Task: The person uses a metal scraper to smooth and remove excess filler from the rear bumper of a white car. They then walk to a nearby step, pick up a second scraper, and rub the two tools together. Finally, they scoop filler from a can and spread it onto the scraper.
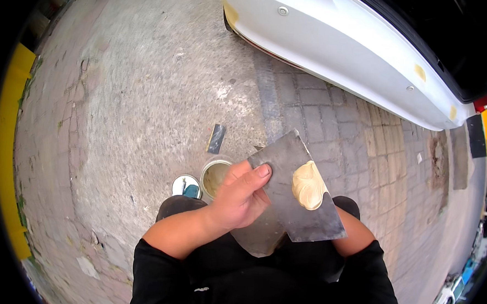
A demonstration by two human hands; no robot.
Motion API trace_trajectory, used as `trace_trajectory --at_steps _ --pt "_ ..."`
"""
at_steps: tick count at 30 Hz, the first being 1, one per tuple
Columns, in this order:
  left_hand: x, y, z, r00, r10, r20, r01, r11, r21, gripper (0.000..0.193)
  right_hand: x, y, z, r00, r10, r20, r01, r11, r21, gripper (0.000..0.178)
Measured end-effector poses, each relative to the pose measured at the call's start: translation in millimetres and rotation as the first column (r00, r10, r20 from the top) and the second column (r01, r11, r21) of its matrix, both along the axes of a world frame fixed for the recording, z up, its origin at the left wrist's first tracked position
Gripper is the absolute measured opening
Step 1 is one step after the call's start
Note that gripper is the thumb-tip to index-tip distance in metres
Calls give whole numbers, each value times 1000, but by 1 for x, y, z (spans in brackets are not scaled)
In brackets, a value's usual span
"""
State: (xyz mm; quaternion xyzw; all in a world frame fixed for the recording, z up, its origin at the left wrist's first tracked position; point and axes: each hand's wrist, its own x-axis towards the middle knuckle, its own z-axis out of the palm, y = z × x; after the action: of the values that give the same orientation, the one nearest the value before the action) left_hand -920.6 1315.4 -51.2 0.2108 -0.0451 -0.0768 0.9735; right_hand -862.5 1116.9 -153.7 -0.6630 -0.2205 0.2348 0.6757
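My left hand (240, 198) is closed on the near left part of a flat dark grey metal plate (319, 225), with the thumb pressed on top. A smooth mound of beige putty (309, 185) sits on the plate's right half. My right forearm (355, 235) reaches under the plate, which hides the right hand and its fingers. A second greyish flat sheet (258, 235) shows below the left hand, over my lap; what supports it is hidden. Just left of the left hand stands an open round can (211, 179), partly covered by that hand.
Beside the can lies a round white lid (180, 185) with a teal piece on it. A small dark flat block (215, 138) rests on the pavement (147, 92). A silvery-white car bumper (337, 44) with yellowish patches spans the upper right. Yellow barriers (14, 140) line the left edge.
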Motion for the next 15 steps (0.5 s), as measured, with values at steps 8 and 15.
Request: trace_trajectory --at_steps 8,15 --pt "7 -7 -19 949 113 -295 -122 992 -12 34 4 19 77 954 -239 181 166 924 345 40" --pt "1 -16 -6 980 74 -187 -83 996 -44 32 -13 19 23 837 148 -526 83 917 390 40"
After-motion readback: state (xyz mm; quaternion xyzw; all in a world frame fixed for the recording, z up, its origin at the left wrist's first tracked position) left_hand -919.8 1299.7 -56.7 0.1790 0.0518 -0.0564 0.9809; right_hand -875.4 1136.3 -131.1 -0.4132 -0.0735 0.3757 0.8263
